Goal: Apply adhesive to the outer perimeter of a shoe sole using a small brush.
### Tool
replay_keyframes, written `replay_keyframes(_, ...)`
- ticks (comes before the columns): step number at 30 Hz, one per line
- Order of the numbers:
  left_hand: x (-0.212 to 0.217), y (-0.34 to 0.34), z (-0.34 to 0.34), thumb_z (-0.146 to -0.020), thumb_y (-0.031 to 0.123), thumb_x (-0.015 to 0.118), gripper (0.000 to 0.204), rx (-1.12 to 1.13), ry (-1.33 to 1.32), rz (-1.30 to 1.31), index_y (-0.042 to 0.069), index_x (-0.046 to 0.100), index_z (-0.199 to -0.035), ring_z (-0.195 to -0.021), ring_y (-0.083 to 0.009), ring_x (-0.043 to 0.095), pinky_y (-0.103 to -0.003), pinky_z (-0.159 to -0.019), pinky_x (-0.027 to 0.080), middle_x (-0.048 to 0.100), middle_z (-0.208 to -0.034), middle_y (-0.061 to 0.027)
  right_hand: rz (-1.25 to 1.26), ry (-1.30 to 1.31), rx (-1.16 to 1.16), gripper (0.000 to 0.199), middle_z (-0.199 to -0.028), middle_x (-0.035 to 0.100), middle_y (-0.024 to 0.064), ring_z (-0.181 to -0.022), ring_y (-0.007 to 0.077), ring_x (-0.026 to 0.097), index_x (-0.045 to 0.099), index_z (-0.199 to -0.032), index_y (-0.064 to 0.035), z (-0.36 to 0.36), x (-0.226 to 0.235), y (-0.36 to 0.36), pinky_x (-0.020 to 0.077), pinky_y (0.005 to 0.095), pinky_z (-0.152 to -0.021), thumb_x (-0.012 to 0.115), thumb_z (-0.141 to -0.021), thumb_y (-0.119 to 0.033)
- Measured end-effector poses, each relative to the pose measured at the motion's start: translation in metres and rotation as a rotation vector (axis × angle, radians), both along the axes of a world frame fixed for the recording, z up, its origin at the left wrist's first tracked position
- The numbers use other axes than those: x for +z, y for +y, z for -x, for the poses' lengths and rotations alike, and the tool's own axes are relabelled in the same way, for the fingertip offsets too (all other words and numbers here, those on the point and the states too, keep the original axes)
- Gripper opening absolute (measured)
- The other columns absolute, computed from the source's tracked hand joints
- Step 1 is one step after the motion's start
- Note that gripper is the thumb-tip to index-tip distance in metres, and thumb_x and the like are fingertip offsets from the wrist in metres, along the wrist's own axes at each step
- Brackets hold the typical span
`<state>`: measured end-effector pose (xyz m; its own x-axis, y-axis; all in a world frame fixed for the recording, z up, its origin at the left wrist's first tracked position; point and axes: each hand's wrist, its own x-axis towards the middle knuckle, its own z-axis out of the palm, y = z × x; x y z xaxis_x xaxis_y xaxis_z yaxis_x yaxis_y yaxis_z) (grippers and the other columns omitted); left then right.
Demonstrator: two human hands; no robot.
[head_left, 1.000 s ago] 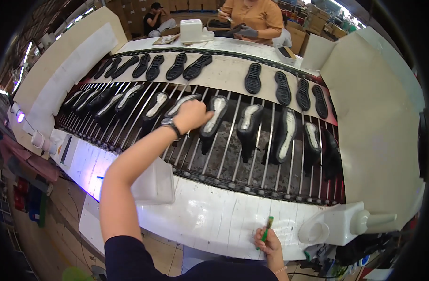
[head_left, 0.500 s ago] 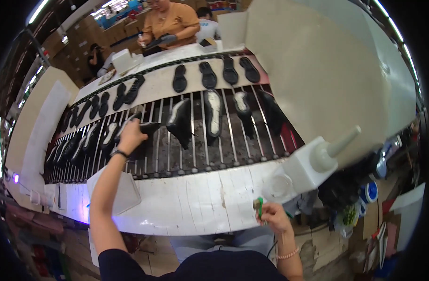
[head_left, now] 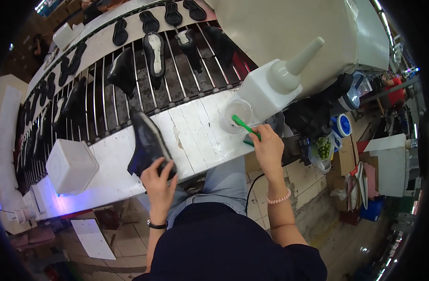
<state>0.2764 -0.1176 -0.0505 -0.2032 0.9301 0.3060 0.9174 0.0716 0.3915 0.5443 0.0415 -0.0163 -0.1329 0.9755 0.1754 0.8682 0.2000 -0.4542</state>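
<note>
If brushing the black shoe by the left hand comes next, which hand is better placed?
Likely the right hand: it holds the green brush, its head at the round white cup. The left hand touches the black shoe, so seems better suited to steadying it.

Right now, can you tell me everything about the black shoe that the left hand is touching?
The black shoe looks dark and smooth, maybe leather or something like it. A thin pale band curves along its right side. It is tipped on its side, with one narrow end pointing away from the person. The left hand has its fingers on the near end. The shoe is over the white bench, near its front edge; I can't tell whether it rests there.
</note>
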Motion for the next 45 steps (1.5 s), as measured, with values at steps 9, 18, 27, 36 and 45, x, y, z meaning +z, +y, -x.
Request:
replay_keyframes(9, -0.015, 0.069, 0.069, -0.080, 0.044, 0.073, 0.061, 0.211, -0.382, 0.147, -0.002, 0.060, -0.119, -0.096, -0.0339, 0.062, -0.042, -0.086, 0.047, 0.065, -0.106, -0.0197, -0.064, -0.365, 0.049, 0.011, -0.087, 0.061, 0.0115, -0.081, 0.0324, 0.065, 0.059, -0.085, -0.0036, 0.011, -0.024, 0.018, 0.0523, 0.0441, -0.068, 0.067, -0.083, -0.011)
replay_keyframes(18, -0.004, 0.059, 0.065, -0.074, 0.041, 0.080, 0.054, 0.276, -0.651, -0.048, 0.001, 0.063, -0.104, -0.083, -0.0247, 0.067, -0.033, -0.077, 0.051, 0.070, -0.090, -0.0125, 0.333, 0.419, -0.045, 0.018, -0.077, 0.070, 0.0062, -0.060, 0.0121, 0.060, 0.072, -0.098, -0.0005, -0.015, -0.038, 0.023, 0.0450, 0.0244, -0.054, 0.068, -0.087, -0.015)
replay_keyframes(27, 0.044, -0.006, 0.017, -0.070, 0.022, 0.086, 0.111, 0.092, -0.189, -0.232, 0.003, 0.011, -0.150, -0.134, -0.0264, 0.039, -0.038, -0.113, 0.031, 0.036, -0.148, -0.0164, 0.421, 1.011, -0.030, 0.023, -0.078, 0.065, 0.0002, -0.054, 0.0006, 0.045, 0.063, -0.108, -0.0017, 0.004, -0.044, 0.019, 0.0298, 0.0149, -0.045, 0.070, -0.086, -0.005)
replay_keyframes(36, -0.030, -0.016, -0.025, -0.084, 0.047, 0.065, 0.080, 0.234, -0.031, -0.154, 0.012, 0.032, -0.148, -0.145, -0.0246, 0.022, -0.043, -0.118, 0.003, 0.028, -0.153, -0.0145, 0.511, 0.990, 0.403, 0.017, -0.084, 0.069, 0.0047, -0.070, 0.0062, 0.057, 0.071, -0.101, 0.0003, 0.060, 0.025, -0.013, 0.0407, 0.0185, -0.058, 0.065, -0.084, 0.001)
replay_keyframes(45, -0.064, -0.009, -0.029, -0.072, 0.023, 0.085, 0.095, 0.127, -0.597, -0.593, 0.010, 0.022, -0.142, -0.133, -0.0352, 0.043, -0.062, -0.114, 0.005, 0.044, -0.139, -0.0245, 0.516, 0.805, 0.804, 0.016, -0.088, 0.069, 0.0088, -0.076, 0.0152, 0.065, 0.072, -0.095, 0.0000, 0.105, 0.024, -0.080, 0.0499, 0.0242, -0.068, 0.075, -0.079, -0.002)
